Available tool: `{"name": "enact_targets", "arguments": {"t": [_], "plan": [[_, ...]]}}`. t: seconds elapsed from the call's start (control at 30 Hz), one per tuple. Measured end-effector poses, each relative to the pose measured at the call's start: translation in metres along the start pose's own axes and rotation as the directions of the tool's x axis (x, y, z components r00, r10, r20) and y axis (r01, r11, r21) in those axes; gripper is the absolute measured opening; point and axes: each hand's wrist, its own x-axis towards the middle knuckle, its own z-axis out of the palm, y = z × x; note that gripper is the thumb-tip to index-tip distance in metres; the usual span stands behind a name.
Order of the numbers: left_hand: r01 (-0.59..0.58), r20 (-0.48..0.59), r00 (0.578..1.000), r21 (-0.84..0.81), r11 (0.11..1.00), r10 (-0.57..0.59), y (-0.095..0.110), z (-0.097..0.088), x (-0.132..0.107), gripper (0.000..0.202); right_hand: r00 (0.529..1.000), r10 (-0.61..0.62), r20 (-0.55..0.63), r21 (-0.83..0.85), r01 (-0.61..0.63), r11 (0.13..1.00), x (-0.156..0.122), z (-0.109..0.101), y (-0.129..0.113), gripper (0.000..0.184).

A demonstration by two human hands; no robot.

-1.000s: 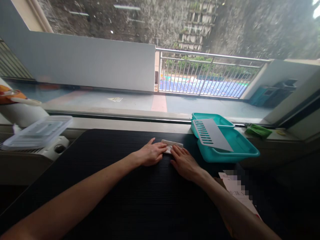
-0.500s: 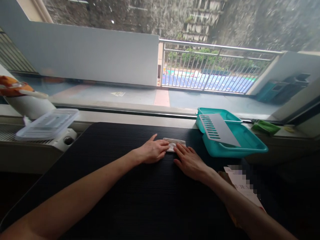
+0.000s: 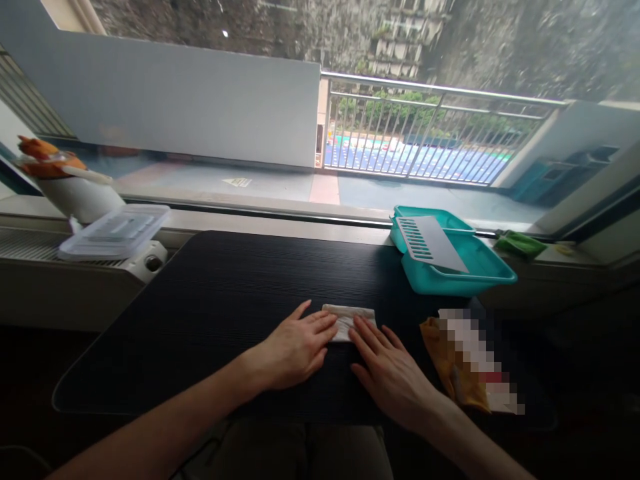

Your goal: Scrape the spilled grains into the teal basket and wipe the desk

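A small folded white cloth or tissue (image 3: 345, 324) lies flat on the black table (image 3: 240, 280). My left hand (image 3: 299, 343) rests with its fingertips on the left side of the white piece, thumb stretched away. From the right, my right hand (image 3: 385, 363) lays its outstretched fingertips on the other side of it. Both hands are open and press down flat; neither grasps the piece. Whether it is fabric or paper cannot be made out.
A turquoise basket (image 3: 460, 283) with a slotted grey panel (image 3: 440, 247) across it stands at the back right. Nearer lies a yellow-brown cloth-like item (image 3: 445, 367) under a blurred sheet. A clear plastic lid (image 3: 117, 230) rests on the radiator (image 3: 30, 243) at left. A green cloth (image 3: 520, 245) sits on the sill.
Both hands and the white piece have come nearer to me along the table, still in contact. The view has shifted slightly, showing more of the table's front edge and my legs.
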Motion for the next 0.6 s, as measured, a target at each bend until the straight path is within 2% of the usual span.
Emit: {"name": "enact_targets", "arguments": {"t": [0.07, 0.2, 0.27, 0.33, 0.4, 0.5, 0.6], "plan": [[0.005, -0.014, 1.000, -0.026, 1.000, -0.005, 0.005, 0.002, -0.001, 0.041, 1.000, 0.005, -0.004, 0.011, -0.005, 1.000, 0.000, -0.001, -0.003, 0.049], [0.104, 0.007, 0.995, -0.005, 0.995, -0.104, -0.008, -0.003, 0.033, 0.040, 0.993, 0.114, -0.004, -0.002, -0.114, 0.993, 0.039, -0.008, 0.005, 0.049], [0.137, -0.011, 0.991, 0.007, 0.991, -0.137, -0.007, -0.003, 0.037, 0.040, 0.990, 0.141, -0.018, -0.001, -0.141, 0.990, 0.042, -0.008, 0.005, 0.049], [0.153, -0.022, 0.988, 0.009, 0.988, -0.153, 0.006, -0.001, 0.022, 0.039, 0.993, 0.111, -0.034, 0.006, -0.111, 0.994, 0.023, -0.004, -0.003, 0.048], [0.141, -0.026, 0.990, -0.004, 0.990, -0.141, 0.026, 0.005, -0.006, 0.037, 0.998, 0.051, -0.039, 0.013, -0.051, 0.999, -0.013, 0.002, -0.015, 0.047], [0.069, -0.052, 0.996, -0.068, 0.995, -0.072, 0.053, 0.014, -0.044, 0.039, 0.999, -0.014, -0.034, 0.022, 0.015, 1.000, -0.057, 0.009, -0.032, 0.051], [0.066, -0.048, 0.996, -0.074, 0.995, -0.069, 0.059, 0.016, -0.049, 0.038, 0.999, -0.013, -0.049, 0.049, 0.016, 0.999, -0.059, 0.008, -0.035, 0.047]]}}
